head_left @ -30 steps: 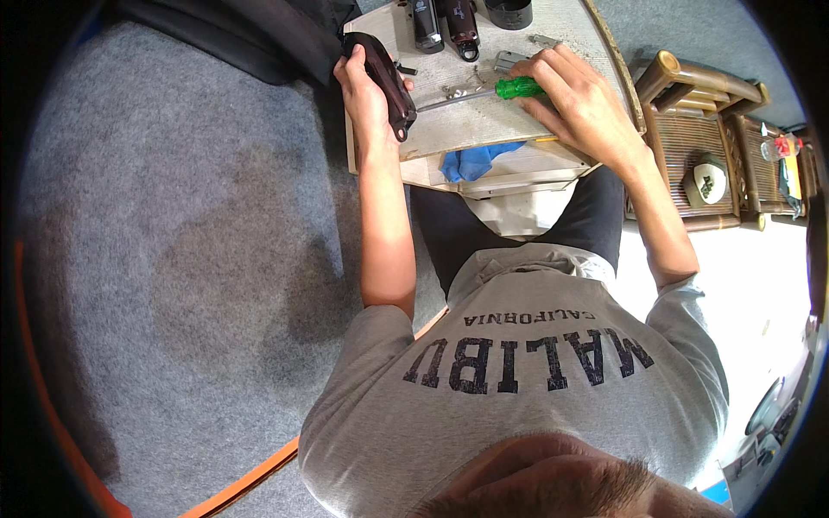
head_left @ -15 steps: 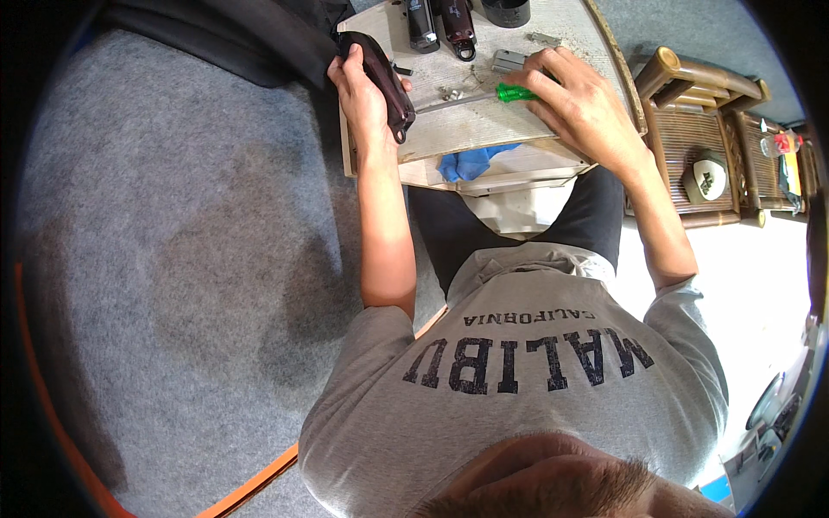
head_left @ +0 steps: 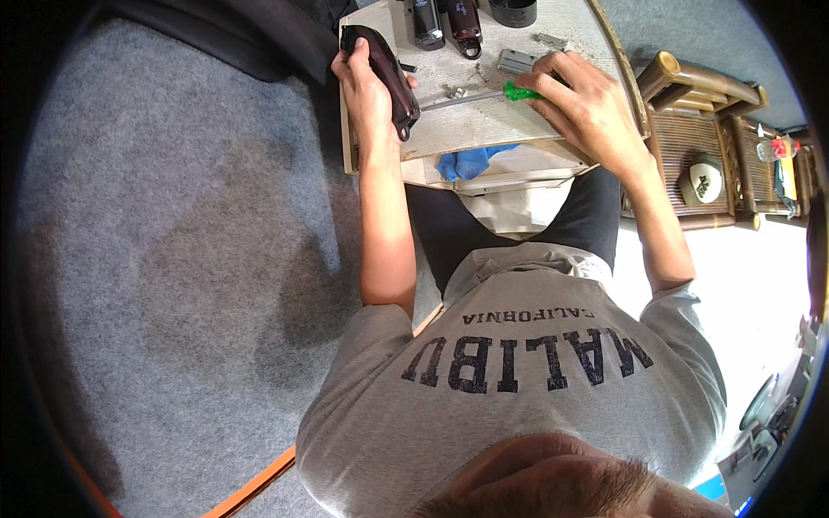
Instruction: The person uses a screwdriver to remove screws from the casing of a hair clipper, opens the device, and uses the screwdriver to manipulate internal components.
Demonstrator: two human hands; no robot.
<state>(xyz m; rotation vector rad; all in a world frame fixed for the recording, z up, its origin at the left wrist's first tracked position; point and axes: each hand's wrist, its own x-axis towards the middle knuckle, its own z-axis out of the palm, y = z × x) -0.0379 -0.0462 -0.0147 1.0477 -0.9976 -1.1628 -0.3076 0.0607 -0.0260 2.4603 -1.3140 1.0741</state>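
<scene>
A dark maroon hair clipper body (head_left: 390, 79) rests in my left hand (head_left: 364, 97), whose fingers wrap around it over the left part of the table. My right hand (head_left: 589, 105) grips the green handle of a screwdriver (head_left: 518, 91). Its long metal shaft points left, with the tip at the clipper's side; whether it touches a screw there is hidden. Just beyond my right fingers lies a metal clipper blade (head_left: 515, 60). Small loose metal pieces (head_left: 455, 91) sit on the tabletop between my hands, among scattered hair clippings.
Two more clippers, one black (head_left: 427, 24) and one maroon (head_left: 465, 30), lie at the table's (head_left: 492, 129) far side beside a dark round container (head_left: 514, 12). A blue cloth (head_left: 473, 163) is under the table's front edge. Bamboo chairs (head_left: 691, 147) stand right, one holding a cap (head_left: 703, 182).
The whole view has shifted slightly. Both hands keep their grips, and the screwdriver tip stays at the clipper's side.
</scene>
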